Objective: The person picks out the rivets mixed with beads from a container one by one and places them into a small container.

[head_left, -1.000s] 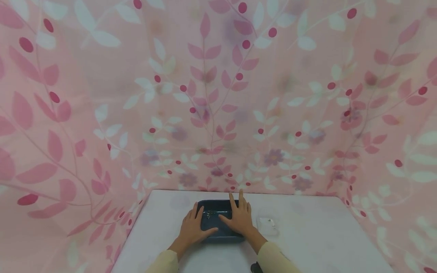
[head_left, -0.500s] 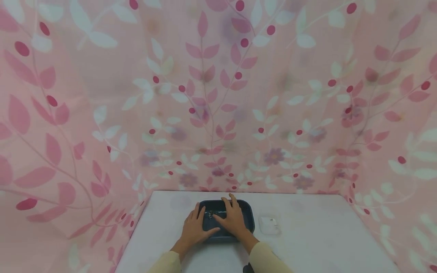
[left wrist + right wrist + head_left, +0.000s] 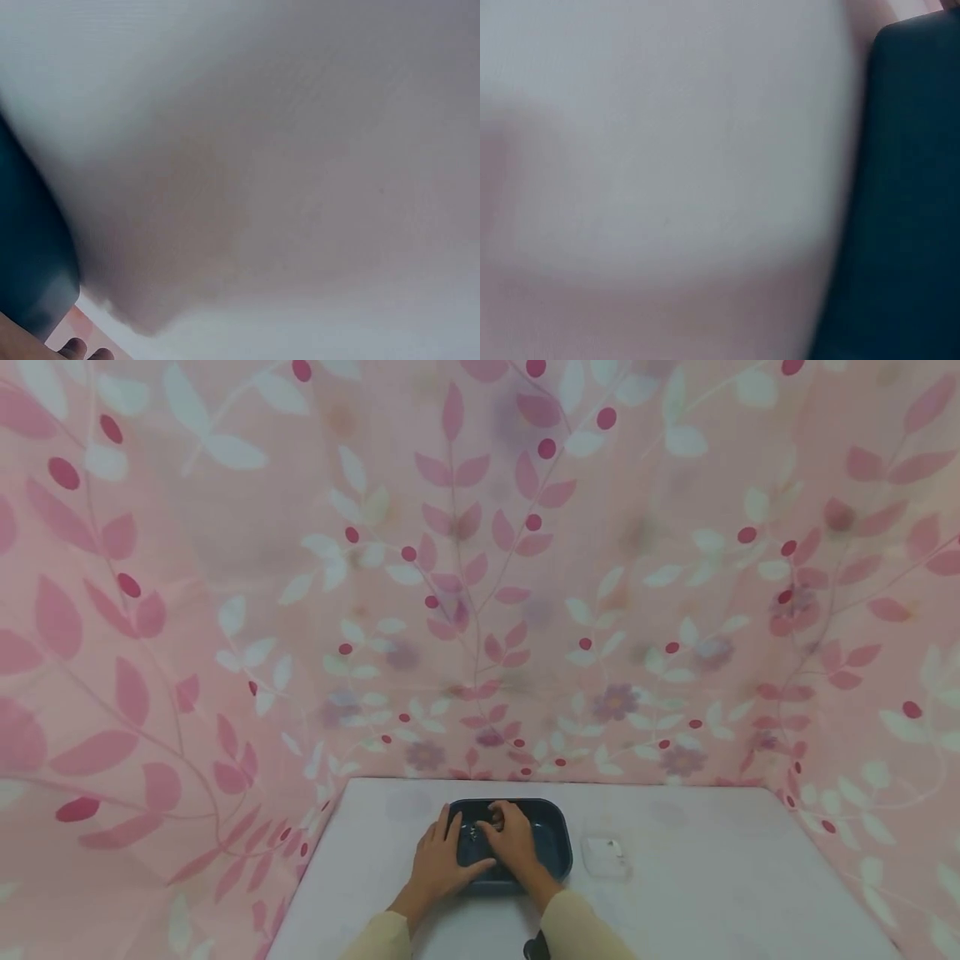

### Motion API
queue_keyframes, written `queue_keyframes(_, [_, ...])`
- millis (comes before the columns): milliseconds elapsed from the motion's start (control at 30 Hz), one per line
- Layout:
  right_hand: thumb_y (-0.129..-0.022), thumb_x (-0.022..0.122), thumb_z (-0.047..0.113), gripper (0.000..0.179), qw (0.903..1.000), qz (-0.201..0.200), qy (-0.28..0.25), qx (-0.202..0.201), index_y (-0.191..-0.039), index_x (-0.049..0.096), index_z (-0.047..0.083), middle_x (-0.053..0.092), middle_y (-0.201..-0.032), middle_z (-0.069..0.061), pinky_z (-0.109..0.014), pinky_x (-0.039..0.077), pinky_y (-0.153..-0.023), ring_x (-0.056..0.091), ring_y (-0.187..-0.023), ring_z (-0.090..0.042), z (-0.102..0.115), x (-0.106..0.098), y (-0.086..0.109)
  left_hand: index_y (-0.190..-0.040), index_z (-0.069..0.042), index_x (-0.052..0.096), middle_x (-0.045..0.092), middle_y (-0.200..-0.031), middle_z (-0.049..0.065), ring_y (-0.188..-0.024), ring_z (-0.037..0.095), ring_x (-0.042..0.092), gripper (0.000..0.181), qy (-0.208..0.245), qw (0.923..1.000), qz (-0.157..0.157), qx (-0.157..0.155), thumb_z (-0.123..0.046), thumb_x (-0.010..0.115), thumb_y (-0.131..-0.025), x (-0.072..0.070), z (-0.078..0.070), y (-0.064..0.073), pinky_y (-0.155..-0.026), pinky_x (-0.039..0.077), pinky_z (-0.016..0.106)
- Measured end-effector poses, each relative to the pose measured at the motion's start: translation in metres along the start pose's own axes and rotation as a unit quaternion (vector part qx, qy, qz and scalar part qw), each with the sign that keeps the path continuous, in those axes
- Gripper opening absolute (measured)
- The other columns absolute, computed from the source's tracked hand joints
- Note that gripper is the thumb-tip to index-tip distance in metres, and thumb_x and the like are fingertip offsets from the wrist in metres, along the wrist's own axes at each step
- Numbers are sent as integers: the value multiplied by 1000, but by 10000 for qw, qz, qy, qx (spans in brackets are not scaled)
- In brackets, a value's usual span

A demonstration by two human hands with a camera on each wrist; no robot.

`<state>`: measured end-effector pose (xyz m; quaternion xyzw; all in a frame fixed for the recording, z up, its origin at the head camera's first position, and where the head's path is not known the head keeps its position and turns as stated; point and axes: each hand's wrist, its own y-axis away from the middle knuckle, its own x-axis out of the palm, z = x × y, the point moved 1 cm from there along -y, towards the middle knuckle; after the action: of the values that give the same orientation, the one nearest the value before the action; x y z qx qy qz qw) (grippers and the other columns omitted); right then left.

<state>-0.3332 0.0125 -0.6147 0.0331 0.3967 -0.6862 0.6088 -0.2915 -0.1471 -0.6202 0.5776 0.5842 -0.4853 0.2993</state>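
Observation:
A dark blue rectangular tray (image 3: 553,835) sits on the white table, and small shiny pieces (image 3: 473,832) lie in its left part, too small to name. My left hand (image 3: 441,862) rests at the tray's left and near side, fingers straight and thumb stretched along the near rim. Over the middle of the tray is my right hand (image 3: 516,842), its fingers bent down and its thumb pointing at the pieces. Whether anything is between those fingertips is too small to see. Both wrist views show mainly tabletop and the tray's outer wall (image 3: 34,247).
To the right of the tray lies a small clear plastic container (image 3: 606,857) with something small in it. A black object (image 3: 536,947) shows by the right sleeve at the near edge. Pink leaf-patterned cloth (image 3: 480,610) hangs behind and beside the white table (image 3: 697,868).
My right hand has moved left from the tray's right part to over its middle, and its spread fingers have bent downward. The left hand stays at the tray's left side.

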Motion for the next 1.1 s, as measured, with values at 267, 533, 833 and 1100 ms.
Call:
queue_keyframes(267, [-82, 80, 14, 32, 9840, 1653, -487, 458, -108, 68, 0, 66, -97, -12, -28, 53, -71, 65, -82, -22, -1, 12, -5, -146, -2, 44, 32, -157, 24, -128, 43, 49, 109, -66, 9991, -388, 171, -82, 59, -74, -11, 2, -1, -99, 44, 61])
queue_keyframes(533, [-83, 80, 17, 32, 9747, 2131, -188, 656, -108, 70, 1, 68, -96, -11, -33, 54, -70, 62, -79, -17, -7, 15, 0, -149, -5, 42, 27, -160, 21, -132, 41, 46, 111, 83, 9999, -122, 36, -87, 53, -74, -1, -1, 3, -102, 42, 62])
queue_keyframes(833, [-82, 80, 17, 29, 9651, 2473, -37, 865, -107, 72, 4, 68, -97, -7, -45, 55, -78, 64, -87, -23, -8, 20, -1, -149, -6, 41, 26, -161, 21, -134, 42, 44, 108, 170, 9999, -24, -2, -83, 56, -76, -2, -3, 4, -102, 40, 62])
queue_keyframes(1100, [-78, 83, 19, 24, 9583, 2656, 428, 963, -100, 76, 12, 65, -93, -4, -46, 54, -78, 61, -85, -21, -10, 26, -8, -149, -5, 41, 26, -161, 22, -134, 44, 43, 108, 281, 9996, -3, -13, -83, 55, -76, -2, -3, 0, -104, 38, 64])
